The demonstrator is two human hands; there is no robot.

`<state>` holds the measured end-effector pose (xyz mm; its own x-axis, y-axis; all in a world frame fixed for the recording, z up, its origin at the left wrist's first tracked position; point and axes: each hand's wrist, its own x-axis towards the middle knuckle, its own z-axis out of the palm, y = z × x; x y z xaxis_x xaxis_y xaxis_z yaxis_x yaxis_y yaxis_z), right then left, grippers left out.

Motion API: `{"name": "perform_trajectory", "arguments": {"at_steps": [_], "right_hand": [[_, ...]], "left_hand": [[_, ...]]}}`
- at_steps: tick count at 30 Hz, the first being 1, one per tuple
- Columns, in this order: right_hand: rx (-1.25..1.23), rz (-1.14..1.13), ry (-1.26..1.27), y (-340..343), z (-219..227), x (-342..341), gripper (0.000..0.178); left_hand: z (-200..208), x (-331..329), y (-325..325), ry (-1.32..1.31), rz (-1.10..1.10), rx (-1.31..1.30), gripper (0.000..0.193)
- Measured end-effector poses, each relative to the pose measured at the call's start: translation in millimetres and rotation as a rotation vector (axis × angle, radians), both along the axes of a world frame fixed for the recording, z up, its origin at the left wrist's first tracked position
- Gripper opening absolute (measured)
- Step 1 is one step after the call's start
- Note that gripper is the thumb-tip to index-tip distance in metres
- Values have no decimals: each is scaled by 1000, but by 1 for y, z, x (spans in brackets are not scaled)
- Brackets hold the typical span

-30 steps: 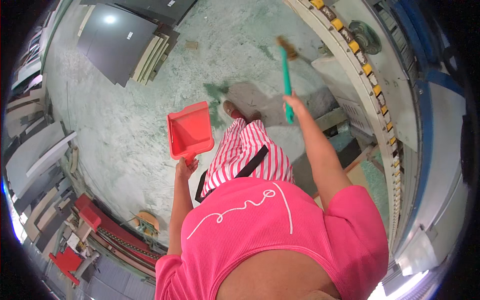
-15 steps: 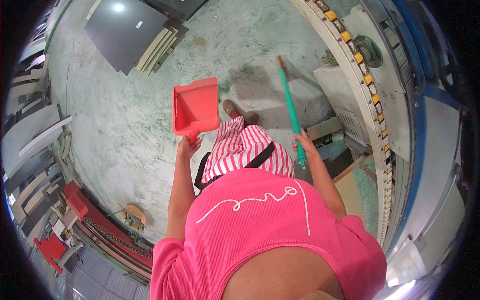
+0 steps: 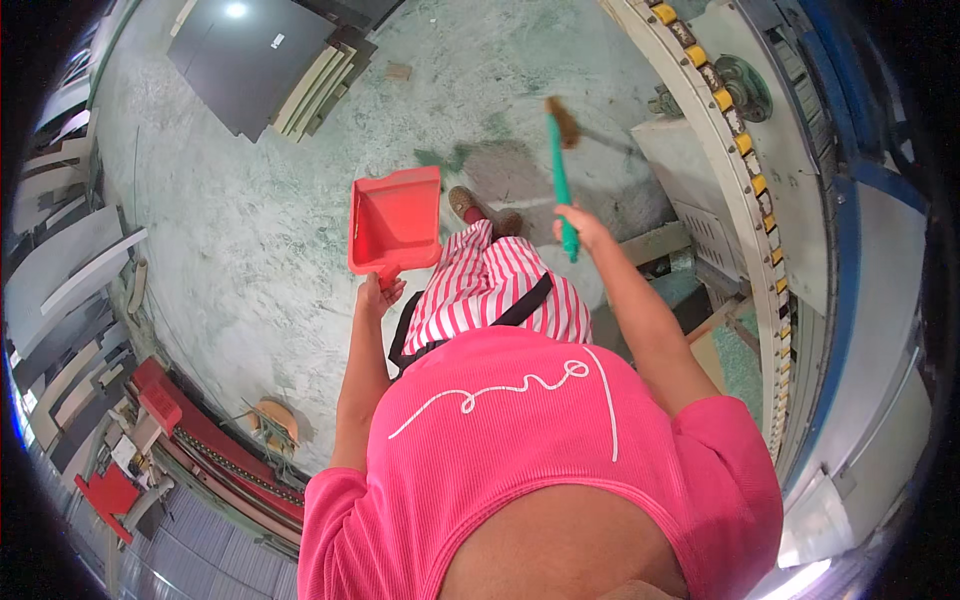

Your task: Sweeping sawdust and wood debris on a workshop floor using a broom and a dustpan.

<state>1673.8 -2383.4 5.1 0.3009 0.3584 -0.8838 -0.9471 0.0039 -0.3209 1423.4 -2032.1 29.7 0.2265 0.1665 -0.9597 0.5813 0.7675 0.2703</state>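
My left hand (image 3: 380,292) is closed round the short handle of a red dustpan (image 3: 398,222), whose open side points away from me. Held out ahead on the right, my right hand (image 3: 582,226) grips the near end of a green-handled broom (image 3: 559,170). The brown bristles (image 3: 565,124) are at its far end, raised or touching the floor; I cannot tell which. Between the two tools are my shoes (image 3: 465,202) on the grey-green floor (image 3: 250,230).
Dark panels (image 3: 245,65) lie stacked at the far left. A machine with a yellow-and-black roller rail (image 3: 740,143) runs along my right. Curved boards (image 3: 70,260) and a red machine rail (image 3: 230,462) line the left side, near a round wooden-topped stool (image 3: 275,422).
My right hand has swung forward and a little left with the broom, bringing its bristles into clearer view. The dustpan in my left hand has hardly moved.
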Motion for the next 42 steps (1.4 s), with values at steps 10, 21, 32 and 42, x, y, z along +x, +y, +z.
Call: {"name": "perform_trajectory", "arguments": {"at_steps": [10, 21, 32, 42], "right_hand": [[418, 7, 438, 59, 67, -13, 16], [73, -255, 518, -78, 112, -29, 21], [87, -104, 182, -59, 63, -34, 24], [373, -34, 556, 71, 78, -20, 24]], "left_hand": [[7, -6, 7, 5, 80, -38, 47], [-8, 8, 20, -14, 77, 4, 41], [-6, 10, 21, -18, -22, -60, 42], [-3, 22, 23, -7, -9, 0, 43]]}}
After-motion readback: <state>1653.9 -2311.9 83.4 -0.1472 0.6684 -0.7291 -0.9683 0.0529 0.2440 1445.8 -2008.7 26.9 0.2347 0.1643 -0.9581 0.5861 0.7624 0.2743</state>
